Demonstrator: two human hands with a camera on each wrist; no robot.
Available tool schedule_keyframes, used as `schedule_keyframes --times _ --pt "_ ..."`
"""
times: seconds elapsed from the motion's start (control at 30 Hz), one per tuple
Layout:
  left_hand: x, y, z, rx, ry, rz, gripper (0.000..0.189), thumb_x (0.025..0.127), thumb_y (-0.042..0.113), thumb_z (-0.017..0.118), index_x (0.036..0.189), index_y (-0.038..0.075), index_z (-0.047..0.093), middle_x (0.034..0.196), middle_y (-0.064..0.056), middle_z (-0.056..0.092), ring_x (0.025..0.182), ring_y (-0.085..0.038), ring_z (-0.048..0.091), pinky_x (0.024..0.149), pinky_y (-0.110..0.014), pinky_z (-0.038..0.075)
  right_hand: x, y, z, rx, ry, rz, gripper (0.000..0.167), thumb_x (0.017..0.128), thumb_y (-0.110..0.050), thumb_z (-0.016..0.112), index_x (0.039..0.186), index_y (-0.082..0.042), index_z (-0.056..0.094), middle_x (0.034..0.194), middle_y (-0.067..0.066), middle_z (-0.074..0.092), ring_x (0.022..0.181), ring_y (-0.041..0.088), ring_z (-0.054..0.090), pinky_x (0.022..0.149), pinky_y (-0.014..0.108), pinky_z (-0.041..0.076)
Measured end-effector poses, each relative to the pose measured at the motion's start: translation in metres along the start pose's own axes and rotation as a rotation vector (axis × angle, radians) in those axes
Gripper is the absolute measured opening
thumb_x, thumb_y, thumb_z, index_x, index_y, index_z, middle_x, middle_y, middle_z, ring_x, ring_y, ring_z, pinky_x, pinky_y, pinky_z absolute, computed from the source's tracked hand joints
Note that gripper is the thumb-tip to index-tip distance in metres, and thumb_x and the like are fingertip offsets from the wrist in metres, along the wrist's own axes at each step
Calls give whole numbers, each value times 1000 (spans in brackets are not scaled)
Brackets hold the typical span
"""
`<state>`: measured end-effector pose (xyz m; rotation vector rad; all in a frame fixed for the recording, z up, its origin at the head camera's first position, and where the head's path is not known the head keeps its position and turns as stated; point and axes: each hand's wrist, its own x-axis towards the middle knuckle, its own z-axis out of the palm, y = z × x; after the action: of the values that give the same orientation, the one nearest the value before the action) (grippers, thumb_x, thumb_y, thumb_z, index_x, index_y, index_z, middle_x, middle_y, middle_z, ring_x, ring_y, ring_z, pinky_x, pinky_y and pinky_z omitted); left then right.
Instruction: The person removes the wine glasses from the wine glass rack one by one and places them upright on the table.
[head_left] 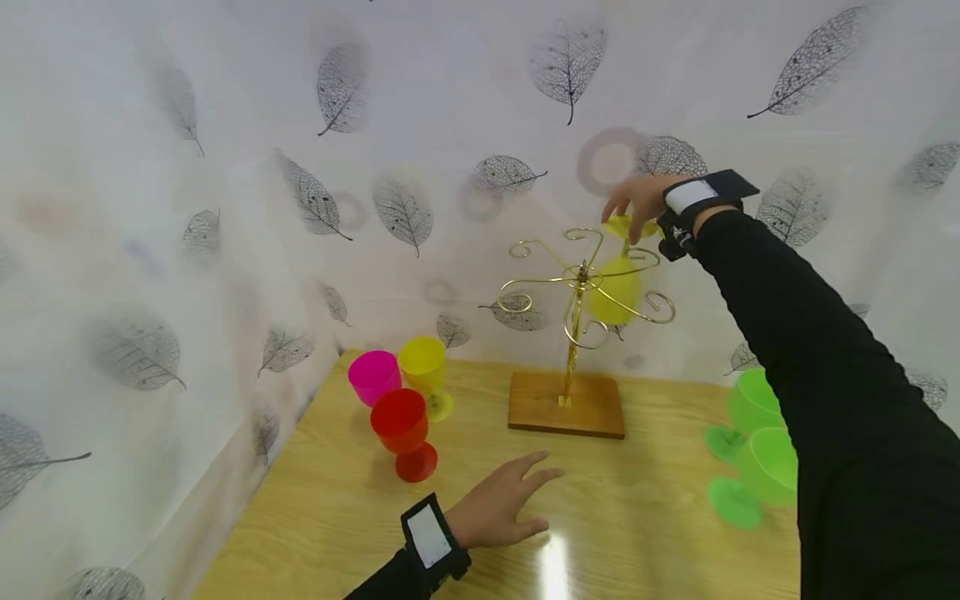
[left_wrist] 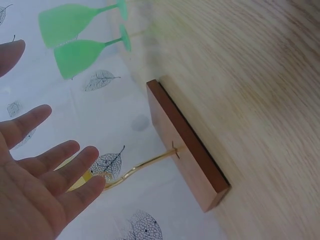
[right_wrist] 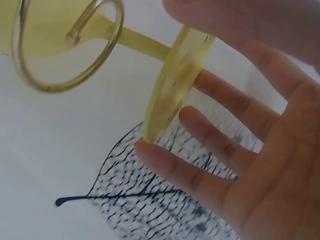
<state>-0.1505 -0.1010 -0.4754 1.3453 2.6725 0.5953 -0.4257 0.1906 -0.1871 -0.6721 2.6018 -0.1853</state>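
Note:
A yellow goblet (head_left: pixel 617 292) is upside down at the far right side of a gold wire rack (head_left: pixel 582 275). My right hand (head_left: pixel 643 198) holds it by its round foot, thumb and fingers at the rim of the foot. In the right wrist view the goblet's stem (right_wrist: pixel 145 46) passes beside a wire curl (right_wrist: pixel 50 89); whether the rack bears any weight I cannot tell. My left hand (head_left: pixel 501 502) is held over the table in front of the rack's wooden base (head_left: pixel 547 408), fingers spread and holding nothing.
At the left stand a magenta cup (head_left: pixel 375 377), a second yellow goblet (head_left: pixel 423 367) and a red goblet (head_left: pixel 400 421). Two green goblets (head_left: pixel 772 467) stand at the right, partly behind my right sleeve. A leaf-patterned curtain (head_left: pixel 247 208) hangs behind the wooden table (head_left: pixel 315 508).

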Motion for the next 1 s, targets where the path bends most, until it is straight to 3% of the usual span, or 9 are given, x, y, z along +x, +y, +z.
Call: schedule_keyframes --times 0.17,0.27,0.37,0.47,0.57,0.7,0.8,0.97,1.0 --pt "-1 0 5 9 -9 -4 66 89 38 62 146 24 31 152 -11 31 133 -27 42 105 -42 43 -24 34 11 -80 7 27 64 75 -8 75 132 1 48 133 40 39 121 56 36 91 53 49" --pt "-1 -4 7 20 -7 -22 66 88 38 63 145 22 34 151 -10 32 132 -26 44 105 -42 44 -49 42 22 -88 17 35 64 72 -5 75 131 1 50 130 40 41 107 52 49 77 44 54" --pt "-1 -10 6 39 -1 -35 67 87 36 65 144 20 36 150 -11 34 129 -27 46 103 -41 45 -75 38 36 -119 31 27 63 69 -4 74 128 -1 53 127 39 44 96 44 55 65 34 51" --pt "2 -18 1 80 20 -51 70 84 30 70 144 20 34 149 -11 36 127 -27 48 102 -40 46 -99 25 49 -150 66 -2 60 65 -5 75 123 -6 58 122 34 49 91 36 53 66 33 48" --pt "8 -23 -9 156 115 -24 79 78 20 76 144 18 32 148 -13 38 124 -26 51 101 -38 47 -124 9 57 -115 77 -36 59 67 -9 77 123 -13 58 125 26 50 98 33 53 69 35 49" --pt "18 -24 -23 236 329 92 94 69 12 83 145 14 28 147 -15 36 123 -25 51 102 -35 46 -157 -2 73 90 39 -151 61 75 -14 76 131 -16 50 135 14 45 107 27 52 71 33 53" --pt "26 -23 -29 194 452 176 106 64 14 86 147 9 21 149 -17 33 127 -26 47 104 -36 44 -168 -1 102 367 14 -355 59 81 -6 69 134 -9 43 137 7 43 113 17 49 75 34 56" --pt "40 -13 -34 -151 551 299 121 63 22 87 150 6 4 156 -13 18 139 -27 33 110 -40 38 -146 -6 177 885 -37 -820 61 82 13 55 137 3 31 142 8 40 123 17 49 88 39 54" --pt "55 -25 -25 -344 564 384 108 74 21 80 150 6 6 157 -10 18 141 -25 30 113 -37 34 -138 -8 192 975 -46 -885 61 83 12 55 137 3 29 142 10 40 124 20 49 90 39 53"
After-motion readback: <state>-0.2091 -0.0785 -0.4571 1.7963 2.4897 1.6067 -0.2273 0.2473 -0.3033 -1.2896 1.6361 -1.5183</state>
